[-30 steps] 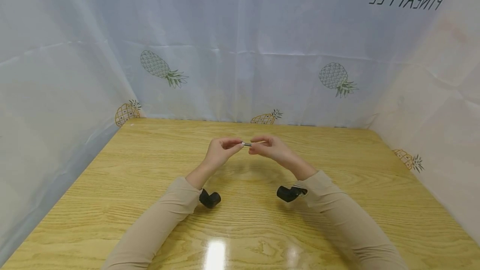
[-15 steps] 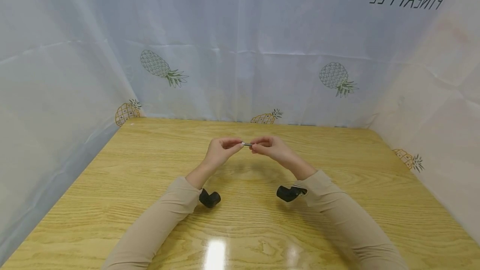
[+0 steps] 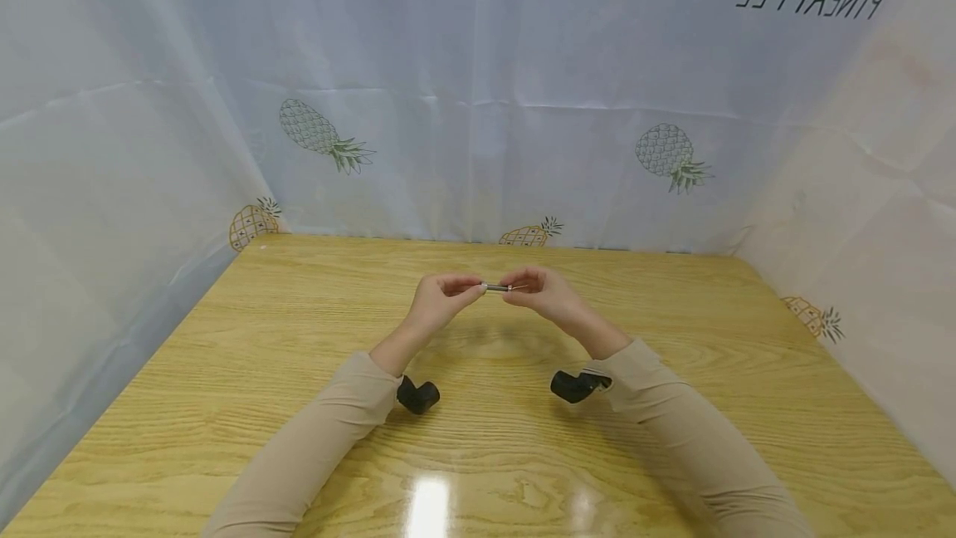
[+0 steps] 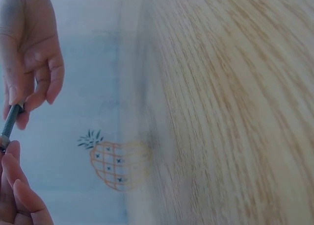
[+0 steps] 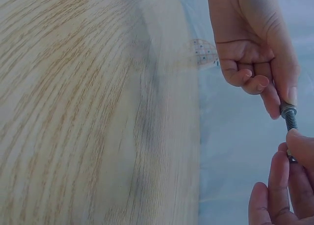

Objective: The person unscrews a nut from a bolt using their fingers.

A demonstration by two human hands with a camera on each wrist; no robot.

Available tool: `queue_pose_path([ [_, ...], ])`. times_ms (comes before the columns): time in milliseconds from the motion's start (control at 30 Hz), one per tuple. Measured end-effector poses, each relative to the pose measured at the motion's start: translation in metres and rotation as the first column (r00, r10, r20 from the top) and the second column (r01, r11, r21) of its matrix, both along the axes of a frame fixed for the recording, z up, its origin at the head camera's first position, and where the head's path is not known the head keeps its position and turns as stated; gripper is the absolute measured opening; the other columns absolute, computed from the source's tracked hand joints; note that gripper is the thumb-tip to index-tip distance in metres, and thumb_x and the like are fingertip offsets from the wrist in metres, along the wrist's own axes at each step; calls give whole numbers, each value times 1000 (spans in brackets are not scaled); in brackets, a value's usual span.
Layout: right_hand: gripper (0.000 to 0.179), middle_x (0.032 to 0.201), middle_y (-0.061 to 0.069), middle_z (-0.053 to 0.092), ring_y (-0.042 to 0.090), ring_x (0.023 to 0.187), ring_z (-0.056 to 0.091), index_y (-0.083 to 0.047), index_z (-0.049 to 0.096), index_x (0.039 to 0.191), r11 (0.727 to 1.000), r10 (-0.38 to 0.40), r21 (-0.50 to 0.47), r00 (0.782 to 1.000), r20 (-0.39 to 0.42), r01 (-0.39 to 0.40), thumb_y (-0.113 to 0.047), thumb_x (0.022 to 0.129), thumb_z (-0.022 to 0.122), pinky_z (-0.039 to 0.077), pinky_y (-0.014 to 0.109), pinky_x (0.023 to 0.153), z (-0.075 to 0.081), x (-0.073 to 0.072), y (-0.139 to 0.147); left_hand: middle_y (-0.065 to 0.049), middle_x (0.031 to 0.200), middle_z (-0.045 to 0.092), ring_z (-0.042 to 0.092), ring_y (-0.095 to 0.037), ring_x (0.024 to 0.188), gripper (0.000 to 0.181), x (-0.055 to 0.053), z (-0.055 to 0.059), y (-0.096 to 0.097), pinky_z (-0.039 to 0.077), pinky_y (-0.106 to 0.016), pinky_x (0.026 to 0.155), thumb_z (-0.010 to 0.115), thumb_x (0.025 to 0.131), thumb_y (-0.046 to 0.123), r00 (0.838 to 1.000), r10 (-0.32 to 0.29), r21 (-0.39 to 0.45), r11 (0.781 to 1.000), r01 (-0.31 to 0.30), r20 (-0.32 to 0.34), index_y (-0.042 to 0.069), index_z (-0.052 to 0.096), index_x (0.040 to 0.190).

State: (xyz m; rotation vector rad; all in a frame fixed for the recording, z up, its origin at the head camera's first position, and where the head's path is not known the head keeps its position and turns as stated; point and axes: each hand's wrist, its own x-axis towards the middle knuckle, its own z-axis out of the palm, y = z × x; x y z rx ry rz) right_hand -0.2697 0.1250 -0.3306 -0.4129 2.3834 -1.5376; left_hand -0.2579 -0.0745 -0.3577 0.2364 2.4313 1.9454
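A threaded metal bolt (image 3: pixel 496 287) is held roughly level in the air between both hands. My left hand (image 3: pixel 436 305) pinches its left end, where a wider collar (image 5: pixel 288 109) shows in the right wrist view. Thumb and fingers of my right hand (image 3: pixel 551 295) pinch near the other end. Bare thread (image 5: pixel 291 121) runs between the two grips. In the left wrist view the right hand (image 4: pixel 37 53) is above and the left hand (image 4: pixel 19 195) below, with the bolt (image 4: pixel 10 123) at the image's edge. The fingers partly hide both ends.
Below the hands spreads a wood-grain table (image 3: pixel 478 455). A white curtain (image 3: pixel 478 164) printed with pineapples encloses its back and sides. Black wrist-worn camera pieces (image 3: pixel 418 396) hang below both sleeves, over the table.
One second ago the right hand's fingers were parted at the bolt's end; they then closed on it. Now they sit slightly farther right, with more bolt showing. The left hand stays still.
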Motion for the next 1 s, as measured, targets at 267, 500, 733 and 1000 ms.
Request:
queue_pose_path([
  [267,29,124,18,57,30,115,56,-2,58,116,1000,-13,-28,1000,-8,13,-12,90,62,41,50,103,-1,1,2,-13,119,65,61,-25,110,33,-1,0,0,49,-37,90,65,89,25,1000,-3,-5,1000,3,12,5,67,115],
  [500,32,122,20,58,25,109,58,-2,57,119,999,-8,-41,1000,-5,7,-12,89,63,41,49,102,-2,0,3,-11,115,67,62,-22,107,28,-1,0,-1,50,-35,89,66,88,24,1000,3,1,1000,-3,11,9,69,111],
  [733,32,123,24,58,28,109,60,1,55,120,998,13,-64,1000,-15,-14,-9,91,60,42,49,102,-3,-1,5,-11,114,68,63,-21,104,29,-1,-1,-1,50,-34,88,66,88,22,1000,2,9,1000,-2,9,6,68,112],
  [1000,37,122,21,61,37,118,55,2,53,126,998,18,-68,1000,-3,-18,-10,92,58,42,48,102,-6,-1,7,-12,112,68,65,-18,99,28,-1,0,-1,51,-35,89,66,87,20,1000,-1,14,1000,0,23,6,69,111],
])
